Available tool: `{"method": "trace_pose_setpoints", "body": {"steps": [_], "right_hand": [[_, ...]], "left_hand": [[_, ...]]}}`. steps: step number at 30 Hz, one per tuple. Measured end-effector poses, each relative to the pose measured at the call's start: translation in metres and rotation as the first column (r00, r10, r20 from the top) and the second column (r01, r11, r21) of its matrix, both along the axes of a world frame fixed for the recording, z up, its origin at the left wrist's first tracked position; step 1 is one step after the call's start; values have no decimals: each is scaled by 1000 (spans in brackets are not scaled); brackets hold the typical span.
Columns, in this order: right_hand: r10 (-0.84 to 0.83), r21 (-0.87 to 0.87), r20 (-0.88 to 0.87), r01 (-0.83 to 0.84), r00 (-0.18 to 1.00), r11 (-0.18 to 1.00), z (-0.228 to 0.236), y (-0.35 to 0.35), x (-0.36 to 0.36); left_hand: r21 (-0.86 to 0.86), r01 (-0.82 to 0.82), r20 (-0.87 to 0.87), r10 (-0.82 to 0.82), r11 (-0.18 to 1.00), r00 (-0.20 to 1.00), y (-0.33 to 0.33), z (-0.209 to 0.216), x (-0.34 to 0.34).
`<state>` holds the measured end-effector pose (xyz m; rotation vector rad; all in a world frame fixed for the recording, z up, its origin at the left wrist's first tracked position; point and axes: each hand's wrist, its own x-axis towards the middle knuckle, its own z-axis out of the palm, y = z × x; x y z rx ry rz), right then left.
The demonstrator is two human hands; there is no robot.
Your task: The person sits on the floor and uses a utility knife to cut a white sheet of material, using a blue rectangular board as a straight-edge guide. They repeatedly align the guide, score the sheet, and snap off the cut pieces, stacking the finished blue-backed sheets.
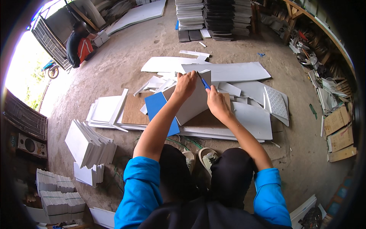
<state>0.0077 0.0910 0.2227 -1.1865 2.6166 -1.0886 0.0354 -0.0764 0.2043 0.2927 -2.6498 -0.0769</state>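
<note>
My left hand (186,84) is closed on the upper edge of a white foam-like board (192,104), which stands tilted up in front of me. A blue-handled utility knife (205,83) is in the closed fingers of my right hand (218,102). Its dark tip reaches the board's top edge, close to my left fingers. Beside the board, partly behind my left forearm, leans a flat blue panel (155,107). Underneath lies a brown board (134,110) on top of larger white sheets (249,121).
White offcuts (154,82) lie scattered around the work. Cut white pieces (89,145) stand in stacks at the left. Tall piles of sheets (190,15) rise at the back. A person (78,45) squats at the far left. Cardboard (338,128) and clutter line the right side.
</note>
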Motion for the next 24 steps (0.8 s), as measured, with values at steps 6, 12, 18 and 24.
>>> {"method": "trace_pose_setpoints", "body": {"steps": [6, 12, 18, 24], "right_hand": [[35, 40, 4, -36, 999, 999, -2, 0, -3], [39, 59, 34, -41, 999, 997, 4, -8, -11], [85, 88, 29, -87, 996, 992, 11, -2, -9], [95, 104, 33, -98, 995, 990, 14, 6, -10]], "left_hand": [[71, -8, 57, 4, 997, 998, 7, 8, 3], [10, -13, 58, 12, 1000, 998, 17, 5, 3], [-112, -21, 45, 26, 993, 999, 8, -6, 4], [-41, 14, 21, -13, 999, 1000, 12, 1, 3]]}}
